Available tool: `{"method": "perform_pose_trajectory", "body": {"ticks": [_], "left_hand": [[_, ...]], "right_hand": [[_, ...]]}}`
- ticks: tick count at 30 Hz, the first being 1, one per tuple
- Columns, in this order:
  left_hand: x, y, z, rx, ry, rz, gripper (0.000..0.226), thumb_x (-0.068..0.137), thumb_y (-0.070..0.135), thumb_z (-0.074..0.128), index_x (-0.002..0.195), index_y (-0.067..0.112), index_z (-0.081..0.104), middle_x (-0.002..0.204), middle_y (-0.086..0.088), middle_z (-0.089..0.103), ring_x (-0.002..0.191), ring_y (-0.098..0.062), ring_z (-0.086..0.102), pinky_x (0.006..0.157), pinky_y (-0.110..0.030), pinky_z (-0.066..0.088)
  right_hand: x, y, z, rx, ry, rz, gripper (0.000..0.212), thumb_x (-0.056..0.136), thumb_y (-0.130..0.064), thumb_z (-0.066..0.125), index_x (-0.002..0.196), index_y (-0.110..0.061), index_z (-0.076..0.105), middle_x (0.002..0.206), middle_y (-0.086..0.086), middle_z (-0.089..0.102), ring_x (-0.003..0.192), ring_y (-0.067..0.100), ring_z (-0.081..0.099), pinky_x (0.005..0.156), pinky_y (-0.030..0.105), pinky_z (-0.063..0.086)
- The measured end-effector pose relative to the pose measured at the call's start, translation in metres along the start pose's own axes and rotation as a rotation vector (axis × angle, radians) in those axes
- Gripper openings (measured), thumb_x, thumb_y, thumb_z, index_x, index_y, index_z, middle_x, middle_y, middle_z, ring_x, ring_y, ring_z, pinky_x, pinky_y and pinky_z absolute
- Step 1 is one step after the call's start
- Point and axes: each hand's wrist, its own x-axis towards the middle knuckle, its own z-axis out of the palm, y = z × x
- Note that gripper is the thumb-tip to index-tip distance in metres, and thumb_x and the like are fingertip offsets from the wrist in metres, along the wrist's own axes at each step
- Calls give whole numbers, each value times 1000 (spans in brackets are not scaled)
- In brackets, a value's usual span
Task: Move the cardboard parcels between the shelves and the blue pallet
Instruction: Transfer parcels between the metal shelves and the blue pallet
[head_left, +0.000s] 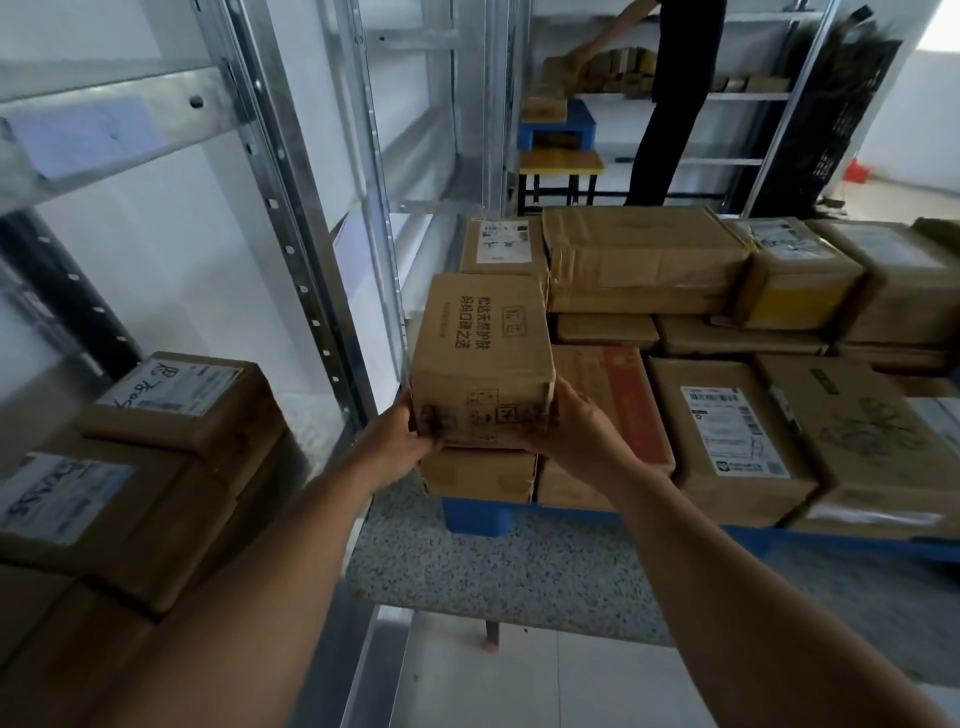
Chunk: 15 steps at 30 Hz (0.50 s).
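A cardboard parcel (480, 358) with black printed characters sits between my two hands, at the left end of the parcel stack on the blue pallet (475, 514). My left hand (402, 441) grips its lower left corner. My right hand (576, 431) grips its lower right side. Under it lies another small parcel (478, 475). Many more cardboard parcels (727, 431) are stacked on the pallet to the right. Labelled parcels (171, 410) sit on the metal shelf at my left.
Metal shelf uprights (291, 249) stand just left of the pallet. A speckled slab (519, 571) bears the pallet. Farther back a person in black (675, 98) reaches into another shelf, beside a yellow stool (561, 166) and a blue pallet with parcels.
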Motion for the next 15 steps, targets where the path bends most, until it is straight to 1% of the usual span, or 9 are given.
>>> {"method": "perform_pose_trajectory", "body": {"ticks": [2, 5, 7, 8, 10, 12, 13, 14, 15], "left_hand": [[3, 0, -1, 18, 1, -9, 59, 85, 14, 67, 137, 20, 39, 109, 11, 52, 103, -4, 46, 72, -6, 36], [5, -2, -1, 9, 2, -19, 56, 85, 11, 67, 134, 18, 42, 101, 15, 52, 85, 7, 48, 58, 2, 37], [4, -3, 1, 12, 12, -20, 56, 84, 10, 67, 133, 18, 43, 102, 12, 54, 84, 9, 47, 60, 1, 38], [3, -2, 2, 10, 20, -21, 58, 83, 11, 68, 134, 19, 41, 108, 9, 55, 90, 3, 49, 69, -2, 39], [-3, -1, 4, -26, 40, -32, 67, 82, 13, 70, 139, 22, 34, 127, 2, 53, 113, -10, 49, 93, -24, 43], [-12, -3, 6, -58, 70, -64, 82, 82, 21, 71, 147, 26, 21, 145, -1, 40, 133, -20, 37, 107, -42, 35], [-18, -5, 7, -60, 110, -76, 87, 82, 28, 71, 148, 29, 16, 151, 1, 32, 137, -21, 32, 109, -44, 32], [-26, -9, 8, -53, 166, -60, 86, 81, 36, 71, 147, 33, 16, 153, 5, 27, 137, -16, 32, 107, -42, 33], [-36, -12, 10, -35, 230, -20, 80, 80, 43, 68, 144, 37, 20, 152, 10, 26, 135, -9, 33, 104, -38, 36]], "right_hand": [[2, 2, 0, -42, 6, -6, 84, 73, -38, 74, 144, -30, 30, 128, 1, 58, 120, 27, 50, 99, 47, 44], [3, 5, 2, -127, -7, 13, 84, 76, -36, 69, 147, -23, 26, 136, 5, 51, 128, 28, 39, 105, 48, 36], [3, 4, 1, -164, -26, 0, 84, 78, -34, 67, 149, -21, 23, 142, 3, 46, 133, 28, 33, 110, 46, 31], [2, 2, 0, -164, -35, -11, 84, 79, -32, 67, 149, -19, 22, 143, 3, 44, 135, 28, 32, 111, 45, 29], [-2, 0, -3, -150, -36, -23, 86, 80, -29, 65, 151, -17, 17, 146, 5, 40, 136, 28, 31, 112, 43, 28], [-12, -1, -4, -167, -3, -7, 84, 83, -29, 62, 151, -16, 14, 146, 7, 36, 135, 28, 29, 111, 41, 28], [-20, 0, -2, -183, 55, -8, 77, 85, -29, 60, 148, -15, 19, 143, 8, 40, 132, 29, 32, 107, 40, 31], [-30, 0, 1, -199, 154, -26, 63, 86, -30, 59, 141, -14, 32, 133, 8, 47, 126, 29, 40, 101, 40, 38], [-42, 0, 5, -215, 277, -63, 46, 86, -31, 59, 126, -13, 46, 118, 8, 55, 113, 28, 48, 90, 38, 46]]}}
